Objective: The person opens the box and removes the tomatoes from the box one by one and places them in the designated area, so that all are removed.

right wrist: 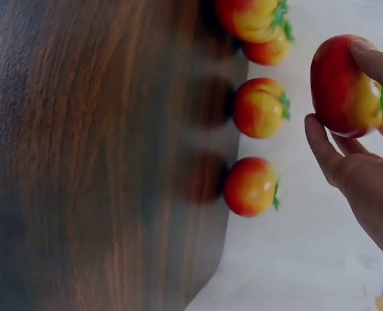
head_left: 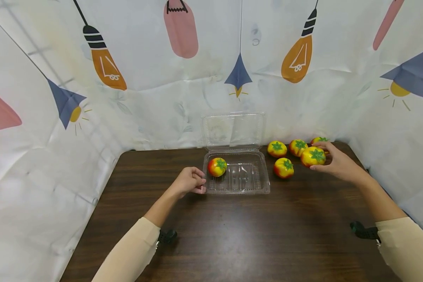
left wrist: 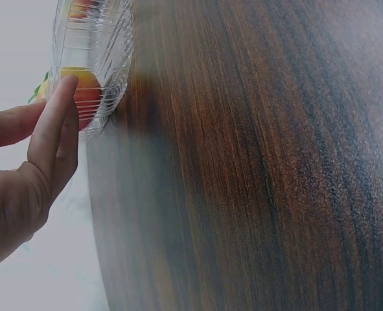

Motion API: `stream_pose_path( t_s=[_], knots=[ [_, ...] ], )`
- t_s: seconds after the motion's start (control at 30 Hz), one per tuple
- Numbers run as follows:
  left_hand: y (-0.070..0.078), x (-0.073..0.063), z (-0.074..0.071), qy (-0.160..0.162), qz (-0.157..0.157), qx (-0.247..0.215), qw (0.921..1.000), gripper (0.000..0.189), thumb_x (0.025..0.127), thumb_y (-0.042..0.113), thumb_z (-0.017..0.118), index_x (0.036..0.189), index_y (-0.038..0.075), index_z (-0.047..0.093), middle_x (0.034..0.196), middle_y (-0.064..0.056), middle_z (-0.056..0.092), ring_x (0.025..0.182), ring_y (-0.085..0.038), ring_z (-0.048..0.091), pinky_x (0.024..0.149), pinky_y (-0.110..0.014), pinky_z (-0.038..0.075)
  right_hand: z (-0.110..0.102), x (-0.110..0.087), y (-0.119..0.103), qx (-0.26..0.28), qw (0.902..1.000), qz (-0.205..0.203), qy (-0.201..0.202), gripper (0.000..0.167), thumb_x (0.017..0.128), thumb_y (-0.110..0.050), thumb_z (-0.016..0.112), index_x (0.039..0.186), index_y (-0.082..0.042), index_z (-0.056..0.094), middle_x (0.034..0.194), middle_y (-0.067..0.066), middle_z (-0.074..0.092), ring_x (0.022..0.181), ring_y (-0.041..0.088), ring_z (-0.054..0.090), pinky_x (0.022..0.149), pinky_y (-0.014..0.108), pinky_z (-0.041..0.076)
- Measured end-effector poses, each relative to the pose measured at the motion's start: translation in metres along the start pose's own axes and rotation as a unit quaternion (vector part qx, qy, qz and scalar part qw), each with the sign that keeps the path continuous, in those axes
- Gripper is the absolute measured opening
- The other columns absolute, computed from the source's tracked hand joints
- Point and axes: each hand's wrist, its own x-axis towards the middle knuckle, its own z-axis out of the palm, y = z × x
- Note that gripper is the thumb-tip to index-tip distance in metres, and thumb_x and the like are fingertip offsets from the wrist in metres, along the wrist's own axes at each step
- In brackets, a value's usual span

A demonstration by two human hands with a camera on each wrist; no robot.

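My right hand grips a red-and-yellow tomato with a green leafy top, held above the table at the right. In the right wrist view, this tomato sits between the thumb and fingers, apart from the others. A clear plastic clamshell box lies with its lid raised at the back. Inside its left part is one tomato. My left hand is at the box's left wall, its fingers fairly straight; the left wrist view shows a fingertip against the ribbed wall.
Several more tomatoes stand right of the box: one in front, one behind it, one farther right and one partly hidden by the right hand. A patterned cloth hangs behind the dark wooden table.
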Motion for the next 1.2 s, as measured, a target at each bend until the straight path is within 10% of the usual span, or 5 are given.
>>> stream_pose_path(
  t_s=[0.27, 1.2],
  knots=[
    [-0.002, 0.001, 0.0, -0.002, 0.002, -0.001, 1.0, 0.027, 0.097, -0.009, 0.062, 0.121, -0.015, 0.051, 0.101, -0.03, 0.068, 0.066, -0.018, 0.072, 0.064, -0.034, 0.067, 0.009, 0.004, 0.016, -0.024, 0.9994, 0.021, -0.015, 0.083, 0.095, -0.039, 0.076, 0.155, -0.003, 0.029, 0.147, 0.032, 0.041, 0.127, 0.046, 0.05, 0.097, 0.058, 0.051],
    [-0.002, 0.001, 0.001, 0.003, -0.003, -0.005, 1.0, 0.026, 0.097, -0.01, 0.063, 0.12, -0.014, 0.053, 0.1, -0.032, 0.068, 0.065, -0.019, 0.07, 0.064, -0.035, 0.067, 0.034, 0.014, 0.043, -0.033, 0.9964, 0.068, -0.038, 0.093, 0.095, -0.044, 0.074, 0.153, 0.008, 0.024, 0.147, 0.04, 0.038, 0.129, 0.052, 0.046, 0.106, 0.069, 0.043]
  ],
)
